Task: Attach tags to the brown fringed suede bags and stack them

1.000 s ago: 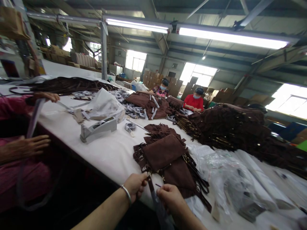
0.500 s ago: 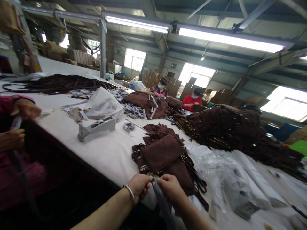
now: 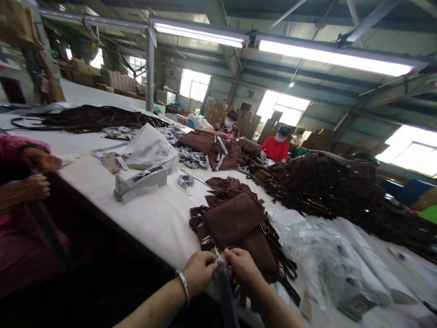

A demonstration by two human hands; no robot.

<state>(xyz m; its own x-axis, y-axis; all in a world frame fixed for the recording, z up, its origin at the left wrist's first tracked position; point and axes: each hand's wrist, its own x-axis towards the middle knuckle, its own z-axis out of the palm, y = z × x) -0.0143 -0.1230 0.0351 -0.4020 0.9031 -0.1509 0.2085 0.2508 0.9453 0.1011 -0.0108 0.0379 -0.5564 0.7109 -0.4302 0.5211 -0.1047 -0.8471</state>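
Note:
My left hand (image 3: pixel 200 272), with a bracelet on the wrist, pinches the top end of a dark strap (image 3: pixel 226 291) that looks sleeved in clear plastic. My right hand (image 3: pixel 243 268) is closed on the same end from the other side. A gold-coloured clasp (image 3: pixel 216 251) shows just above my fingertips. The strap hangs down past the table edge. Directly beyond my hands lie stacked brown bags (image 3: pixel 235 218) with fringe and straps. Whether the clasp is joined to a bag I cannot tell.
A grey tape dispenser (image 3: pixel 139 182) and a coiled wrapped strap (image 3: pixel 186 181) lie left of the bags. Clear plastic bags (image 3: pixel 317 246) lie to the right, before a large brown heap (image 3: pixel 327 182). At left, a co-worker's hands (image 3: pixel 37 175) hold another strap; two people sit across the table.
My hands stay together at the strap's end, with slight finger movement. The view has shifted a little. The co-worker's lower hand at left has moved slightly right.

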